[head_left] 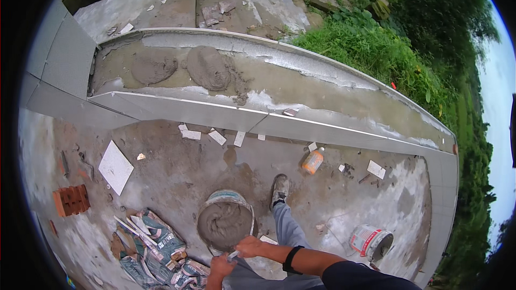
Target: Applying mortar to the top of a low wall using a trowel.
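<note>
Both hands meet low by the bucket (pixel 224 220) of grey mortar on the floor: right hand (pixel 249 246) with fingers closed on a small tool handle (pixel 233 255), left hand (pixel 221 266) curled shut beside it. Crumpled cement bags (pixel 156 247) lie left; an orange bottle (pixel 313 161) stands beyond.

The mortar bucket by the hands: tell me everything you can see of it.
The mortar bucket is a round, pale pail smeared with grey, standing upright on the concrete floor. It is nearly full of wet grey mortar, its surface swirled. Both hands meet at its near rim: the right hand and left hand grip a small light tool. A shoe stands just right of it, crumpled bags to its left.
</note>
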Demonstrator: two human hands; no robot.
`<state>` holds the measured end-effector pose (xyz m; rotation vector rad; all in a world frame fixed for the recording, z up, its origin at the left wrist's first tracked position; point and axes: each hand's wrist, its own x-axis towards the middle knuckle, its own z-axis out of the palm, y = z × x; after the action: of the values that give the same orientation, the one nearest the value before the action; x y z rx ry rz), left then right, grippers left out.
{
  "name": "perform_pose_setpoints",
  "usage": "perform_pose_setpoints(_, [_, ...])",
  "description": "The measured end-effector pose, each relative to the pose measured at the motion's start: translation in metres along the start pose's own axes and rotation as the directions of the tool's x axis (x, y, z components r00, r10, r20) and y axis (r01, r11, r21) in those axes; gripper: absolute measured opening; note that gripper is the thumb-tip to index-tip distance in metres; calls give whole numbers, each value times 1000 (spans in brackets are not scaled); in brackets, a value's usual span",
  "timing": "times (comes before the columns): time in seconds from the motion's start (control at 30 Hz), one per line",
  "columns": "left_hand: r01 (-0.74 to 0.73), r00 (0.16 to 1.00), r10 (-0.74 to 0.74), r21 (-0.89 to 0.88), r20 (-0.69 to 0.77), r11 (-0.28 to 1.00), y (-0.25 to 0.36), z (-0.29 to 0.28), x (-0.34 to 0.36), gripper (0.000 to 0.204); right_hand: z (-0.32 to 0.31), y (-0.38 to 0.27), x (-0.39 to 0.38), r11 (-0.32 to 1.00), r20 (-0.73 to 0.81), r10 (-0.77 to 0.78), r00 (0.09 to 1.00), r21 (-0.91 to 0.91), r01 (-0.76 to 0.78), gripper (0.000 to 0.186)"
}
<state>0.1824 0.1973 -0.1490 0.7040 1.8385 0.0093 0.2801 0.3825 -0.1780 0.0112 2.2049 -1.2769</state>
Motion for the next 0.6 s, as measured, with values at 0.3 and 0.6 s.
perform_pose_setpoints(0.3, [-29,1000,29,-56,-6,998,8,-12,-7,51,-3,5,5,999,109,14,994,-44,-9,35])
perform_pose_setpoints(0.6, [-57,998,54,-85,-31,995,10,-4,-5,46,-18,-9,-5,996,97,40,994,-78,-32,37])
